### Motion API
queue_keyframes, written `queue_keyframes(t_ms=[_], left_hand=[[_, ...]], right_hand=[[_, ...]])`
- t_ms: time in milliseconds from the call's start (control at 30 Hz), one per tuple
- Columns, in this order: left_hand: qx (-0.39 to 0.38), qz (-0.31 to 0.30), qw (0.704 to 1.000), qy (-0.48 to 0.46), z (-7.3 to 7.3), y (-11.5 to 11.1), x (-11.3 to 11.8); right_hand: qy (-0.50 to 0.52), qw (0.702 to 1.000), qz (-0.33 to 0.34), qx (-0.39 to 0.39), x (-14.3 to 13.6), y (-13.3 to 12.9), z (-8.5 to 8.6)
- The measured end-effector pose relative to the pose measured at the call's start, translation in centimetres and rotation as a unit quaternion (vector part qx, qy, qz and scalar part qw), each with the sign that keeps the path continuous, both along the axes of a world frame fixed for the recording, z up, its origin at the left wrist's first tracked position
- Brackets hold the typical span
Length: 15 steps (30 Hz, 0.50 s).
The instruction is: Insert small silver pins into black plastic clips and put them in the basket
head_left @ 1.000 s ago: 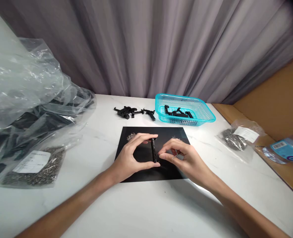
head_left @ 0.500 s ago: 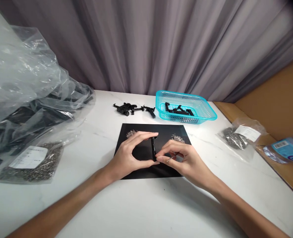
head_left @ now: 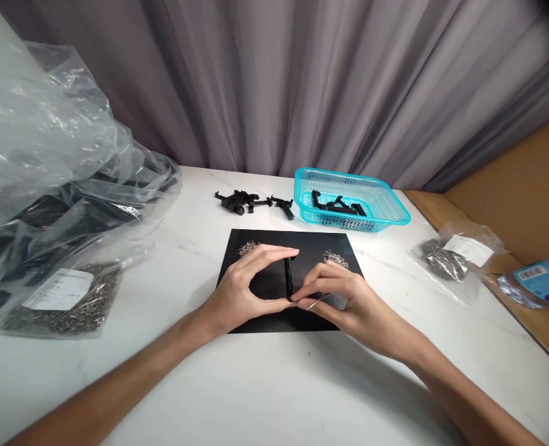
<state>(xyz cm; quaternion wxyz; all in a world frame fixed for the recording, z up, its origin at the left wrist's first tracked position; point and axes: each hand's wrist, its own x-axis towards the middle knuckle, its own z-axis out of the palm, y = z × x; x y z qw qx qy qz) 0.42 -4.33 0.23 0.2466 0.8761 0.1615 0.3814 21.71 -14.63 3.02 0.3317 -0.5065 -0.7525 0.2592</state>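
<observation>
My left hand (head_left: 237, 294) holds a slim black plastic part (head_left: 289, 277) upright, its ends between the thumb and fingers. My right hand (head_left: 353, 297) is closed on a thin metal tool (head_left: 318, 301), and its fingertips touch the lower end of the black part. Any small piece between those fingertips is too small to make out. Both hands are above a black mat (head_left: 265, 322). On the mat lie two piles of tiny metal pieces, one at the back left (head_left: 248, 248) and one at the back right (head_left: 336, 257).
Several black parts (head_left: 237, 201) lie behind the mat. A blue basket (head_left: 390, 214) at the back right holds more. Bags of metal pieces lie left (head_left: 83, 310) and right (head_left: 441, 260), below large clear plastic (head_left: 60, 124) and beside a blue-labelled packet (head_left: 541, 282).
The right fingertips have shifted slightly at the lower end of the black part, and the thin tool has tilted a little. The whole view has moved slightly.
</observation>
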Motion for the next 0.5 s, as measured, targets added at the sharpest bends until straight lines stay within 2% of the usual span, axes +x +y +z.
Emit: queue_keyframes(t_ms=[200,500], left_hand=[[0.023,-0.010,1.000,0.016,-0.4,-0.1,0.0],[0.055,-0.031,0.997,0.039,-1.2,0.0,-0.1]], right_hand=[[-0.026,0.999,-0.019,-0.020,-0.1,0.3,-0.4],[0.003,0.997,-0.019,-0.071,0.1,1.4,-1.0]])
